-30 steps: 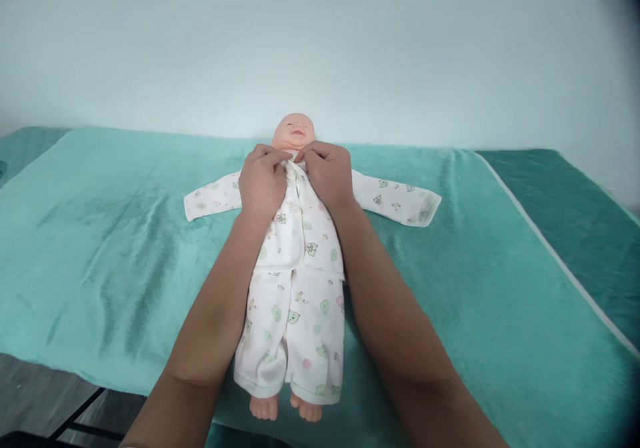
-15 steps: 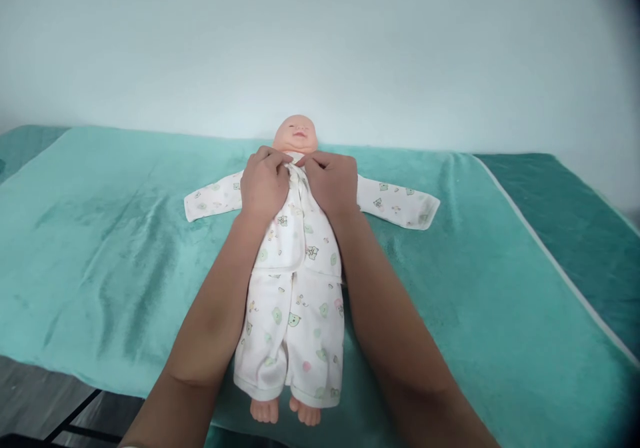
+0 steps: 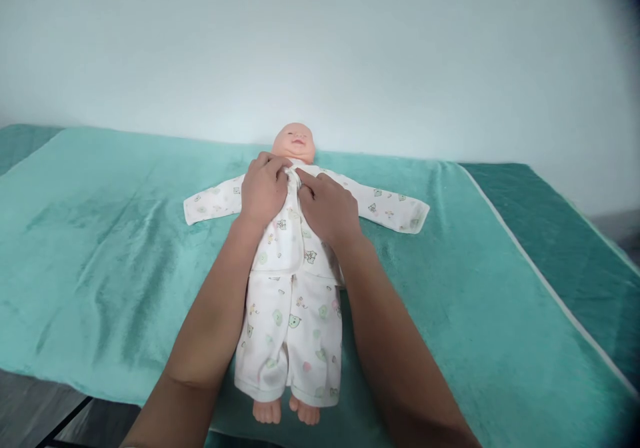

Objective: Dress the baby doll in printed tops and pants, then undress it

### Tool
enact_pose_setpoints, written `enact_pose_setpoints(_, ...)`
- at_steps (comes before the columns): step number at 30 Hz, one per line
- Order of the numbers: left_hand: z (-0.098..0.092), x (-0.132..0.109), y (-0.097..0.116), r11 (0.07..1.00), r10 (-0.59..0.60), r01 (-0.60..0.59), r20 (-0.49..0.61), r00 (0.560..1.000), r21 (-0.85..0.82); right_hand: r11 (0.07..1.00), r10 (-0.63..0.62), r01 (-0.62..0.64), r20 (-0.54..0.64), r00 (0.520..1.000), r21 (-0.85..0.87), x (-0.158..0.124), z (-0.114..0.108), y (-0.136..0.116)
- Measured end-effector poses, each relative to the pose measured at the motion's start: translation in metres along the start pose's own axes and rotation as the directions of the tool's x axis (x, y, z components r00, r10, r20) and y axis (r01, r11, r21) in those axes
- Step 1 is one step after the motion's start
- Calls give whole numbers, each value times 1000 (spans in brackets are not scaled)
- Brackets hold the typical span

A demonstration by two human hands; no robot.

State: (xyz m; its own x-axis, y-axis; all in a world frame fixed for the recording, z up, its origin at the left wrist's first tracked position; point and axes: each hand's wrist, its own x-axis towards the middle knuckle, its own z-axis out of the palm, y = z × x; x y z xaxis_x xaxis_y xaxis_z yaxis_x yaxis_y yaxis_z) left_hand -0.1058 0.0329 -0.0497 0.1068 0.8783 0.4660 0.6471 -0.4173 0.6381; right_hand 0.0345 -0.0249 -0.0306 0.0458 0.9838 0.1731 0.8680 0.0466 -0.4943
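Observation:
A baby doll (image 3: 294,143) lies on its back on a teal blanket (image 3: 110,248), dressed in a white printed shirt (image 3: 280,238) and matching trousers (image 3: 290,331), sleeves spread out to both sides. My left hand (image 3: 263,190) rests on the doll's chest with its fingers curled, pinching the shirt front just below the neck. My right hand (image 3: 327,207) lies beside it on the chest, fingers bent, its fingertips pressing the same fold of cloth. The doll's bare feet (image 3: 285,411) stick out near the front edge.
A darker green cover (image 3: 560,235) shows under the blanket at the right. A pale wall (image 3: 320,48) stands right behind the bed. Dark floor and a frame bar (image 3: 60,421) show at the lower left.
Both hands slid a little down from the collar onto the upper chest, the right hand more. The view shifted slightly, so the doll sits lower in the picture.

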Motion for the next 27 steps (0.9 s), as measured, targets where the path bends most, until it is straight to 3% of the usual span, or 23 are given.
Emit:
enact_pose_setpoints(7,2,0,-3,999,22,-22,0,1000,-35,957,-17,20,-11,1000,290,16,9,19)
enact_pose_setpoints(12,-1,-4,-1,999,33,-33,7,999,-33,872,-7,61,-111,994,486,23,18,28)
enact_pose_setpoints(19,-2,-7,-1,986,62,-72,-69,996,-148,859,-13,70,-116,993,507,25,19,29)
enact_pose_setpoints(27,-16,-32,5,975,105,-119,-87,991,-185,813,-55,188,-250,967,550,1,20,23)
